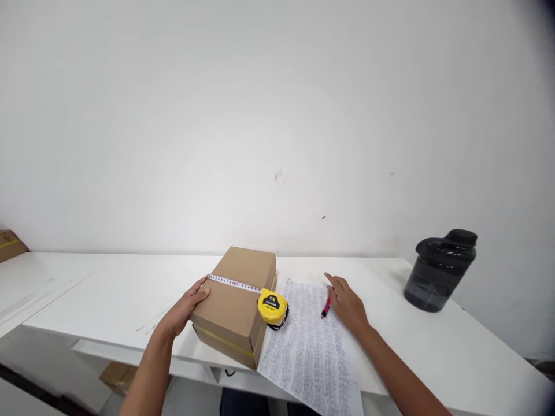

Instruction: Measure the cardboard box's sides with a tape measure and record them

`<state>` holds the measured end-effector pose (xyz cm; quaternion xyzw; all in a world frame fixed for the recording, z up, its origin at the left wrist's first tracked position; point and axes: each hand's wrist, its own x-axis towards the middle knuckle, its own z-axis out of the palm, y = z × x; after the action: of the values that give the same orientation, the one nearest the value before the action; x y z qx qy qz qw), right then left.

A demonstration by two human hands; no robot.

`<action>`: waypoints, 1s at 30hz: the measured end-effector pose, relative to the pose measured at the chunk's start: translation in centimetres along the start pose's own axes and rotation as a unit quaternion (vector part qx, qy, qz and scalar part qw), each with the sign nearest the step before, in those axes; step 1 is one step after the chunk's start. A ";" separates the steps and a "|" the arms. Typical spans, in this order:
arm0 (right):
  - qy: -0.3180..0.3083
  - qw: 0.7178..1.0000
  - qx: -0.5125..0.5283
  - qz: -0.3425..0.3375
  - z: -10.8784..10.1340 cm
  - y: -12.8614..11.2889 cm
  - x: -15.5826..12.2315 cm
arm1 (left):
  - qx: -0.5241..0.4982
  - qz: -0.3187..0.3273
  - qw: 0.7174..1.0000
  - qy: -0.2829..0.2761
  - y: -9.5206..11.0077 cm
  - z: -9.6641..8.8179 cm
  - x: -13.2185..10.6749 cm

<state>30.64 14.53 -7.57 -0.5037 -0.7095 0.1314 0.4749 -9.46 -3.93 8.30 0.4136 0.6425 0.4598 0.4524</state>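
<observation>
A brown cardboard box (236,315) rests on the white table, a yellow band around its sides. My left hand (191,303) grips its left edge, thumb on top, by the end of a measuring tape. The tape's marked blade (234,283) runs across the lid to its yellow case (272,306), which hangs at the right edge with a black strap. My right hand (347,300) is over the right edge of a densely written paper sheet (307,352), fingers extended. Beside its thumb lies a red and black pen (325,307); I cannot tell if they touch.
A dark translucent bottle (440,271) with a black lid stands on the right of the white table (108,294). Another cardboard box (11,245) is at the far left, and one more (116,375) sits below the tabletop. A pale wall (277,127) rises behind.
</observation>
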 end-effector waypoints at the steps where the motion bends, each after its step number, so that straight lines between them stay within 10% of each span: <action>1: 0.007 0.999 0.040 -0.022 0.2 -1.5 -0.6 | -0.004 -0.001 1.000 0.000 0.0 0.0 0.0; 10: -0.175 0.954 0.199 -0.142 1.4 -15.8 -5.3 | -0.029 0.024 0.999 0.007 -0.5 0.1 -0.4; 30: -0.065 0.967 0.239 -0.059 2.3 -15.1 -6.9 | -0.033 0.066 0.997 0.020 -3.0 0.4 1.0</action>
<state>20.22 2.50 -2.45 -0.3232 -0.7149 0.3017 0.5417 -9.69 -3.60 5.14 0.4309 0.6068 0.5180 0.4216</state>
